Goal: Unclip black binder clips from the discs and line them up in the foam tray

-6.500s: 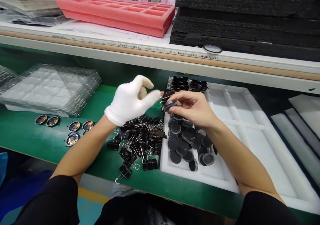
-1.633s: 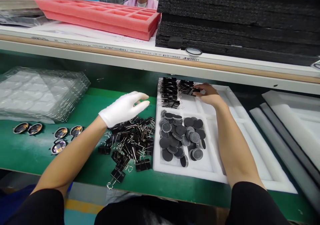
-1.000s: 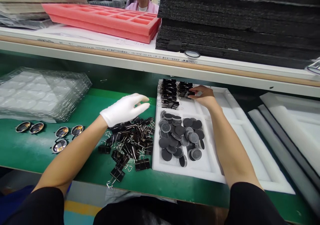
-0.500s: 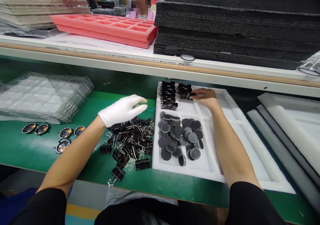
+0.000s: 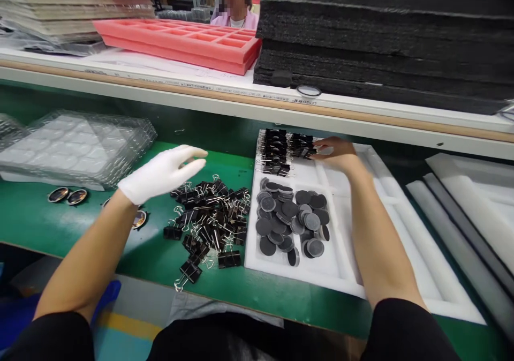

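Note:
My left hand, in a white glove, hovers above the green table, left of a loose pile of black binder clips. Its thumb and fingers are apart with nothing between them. At the back of a white foam tray, my bare right hand is beside the shorter row of binder clips. A gap shows between its thumb and fingers, whose tips are at the row's right edge. Another row of binder clips stands to the left. Several dark round discs lie heaped in the tray's near compartment.
Clear plastic trays are stacked at left, with round tinted lenses in front. White foam pieces lie at right. On the shelf above are a pink foam tray and stacked black foam. A person is behind it.
My left hand has moved left, away from the clip pile. My right hand's fingers have parted from a binder clip, which now sits in the shorter row. The view has shifted slightly.

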Demonstrator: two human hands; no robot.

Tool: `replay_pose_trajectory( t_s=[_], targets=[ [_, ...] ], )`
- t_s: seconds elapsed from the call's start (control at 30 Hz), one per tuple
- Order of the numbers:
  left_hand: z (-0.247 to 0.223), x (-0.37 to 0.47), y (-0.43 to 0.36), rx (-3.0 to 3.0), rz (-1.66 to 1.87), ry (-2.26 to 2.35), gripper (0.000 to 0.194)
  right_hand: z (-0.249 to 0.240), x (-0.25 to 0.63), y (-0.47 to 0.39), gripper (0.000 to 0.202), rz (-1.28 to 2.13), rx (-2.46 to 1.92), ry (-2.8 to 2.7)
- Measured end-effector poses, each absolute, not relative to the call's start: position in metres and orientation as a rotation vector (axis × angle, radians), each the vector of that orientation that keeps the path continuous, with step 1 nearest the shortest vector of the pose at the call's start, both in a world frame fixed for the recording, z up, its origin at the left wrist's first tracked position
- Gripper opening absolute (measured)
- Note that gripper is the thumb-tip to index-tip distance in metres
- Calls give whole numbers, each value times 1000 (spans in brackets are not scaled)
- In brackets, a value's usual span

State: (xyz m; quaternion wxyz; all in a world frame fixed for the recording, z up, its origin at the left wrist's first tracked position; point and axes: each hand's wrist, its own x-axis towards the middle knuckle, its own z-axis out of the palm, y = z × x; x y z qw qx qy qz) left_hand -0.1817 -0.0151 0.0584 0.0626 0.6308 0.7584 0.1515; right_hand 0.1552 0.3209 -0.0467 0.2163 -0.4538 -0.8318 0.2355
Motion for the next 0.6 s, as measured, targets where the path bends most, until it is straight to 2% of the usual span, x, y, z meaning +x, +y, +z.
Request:
replay_pose_trajectory(
  t_s=[0.13, 0.27, 0.37, 0.4, 0.47, 0.53, 0.6],
  targets=[
    [61, -222, -63, 1831, 366, 2510, 54, -12, 159, 305, 42, 727, -1385, -2597],
    [60, -254, -119, 1676, -156, 2469, 61, -15, 138, 279, 54, 1094, -1062, -3160],
    [48, -257, -151, 1576, -540, 2438, 86, -29, 120, 260, 46, 874, -1048, -3358],
    [41, -256, -157, 1589, -619, 2460, 88, -34, 117, 257, 42, 807, -1067, -3366],
    [28, -254, -164, 1670, -675, 2482, 77, -42, 114, 257, 36, 824, -1078, -3358],
    [16, -255, -164, 1757, -630, 2455, 63, -50, 115, 263, 30, 964, -1059, -3334],
    [7, -260, -160, 1813, -544, 2427, 57, -57, 118, 273, 23, 1122, -1049, -3285]
  ],
)
